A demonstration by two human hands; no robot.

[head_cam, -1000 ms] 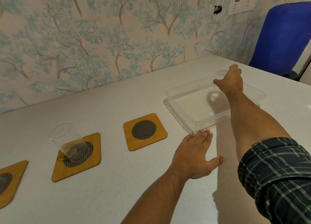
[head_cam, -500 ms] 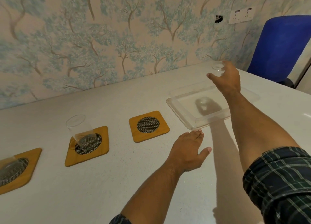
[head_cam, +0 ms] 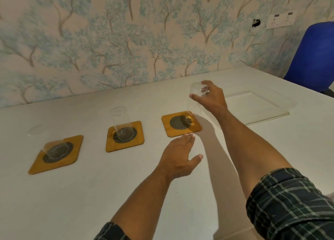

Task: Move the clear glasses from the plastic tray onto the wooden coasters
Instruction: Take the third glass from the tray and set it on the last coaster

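My right hand (head_cam: 210, 97) grips a clear glass (head_cam: 195, 102) by its upper part and holds it just above the right edge of the rightmost wooden coaster (head_cam: 181, 123). The glass's base hangs slightly off the coaster's mesh centre. Two more wooden coasters stand to the left: the middle coaster (head_cam: 125, 136) carries a glass (head_cam: 121, 121), and the left coaster (head_cam: 57, 154) carries another glass (head_cam: 45, 140). The plastic tray (head_cam: 256, 107) lies to the right with nothing in it. My left hand (head_cam: 180, 157) rests flat on the table, fingertips at the rightmost coaster's near edge, holding nothing.
A white table (head_cam: 90, 200) runs along a wall with tree-pattern wallpaper. A blue chair (head_cam: 314, 57) stands at the far right corner. A wall socket (head_cam: 281, 20) sits above it.
My right hand lifted the glass out of the tray and carried it left to the rightmost coaster. The tray now holds nothing. The view swung left, bringing the left coaster fully in.
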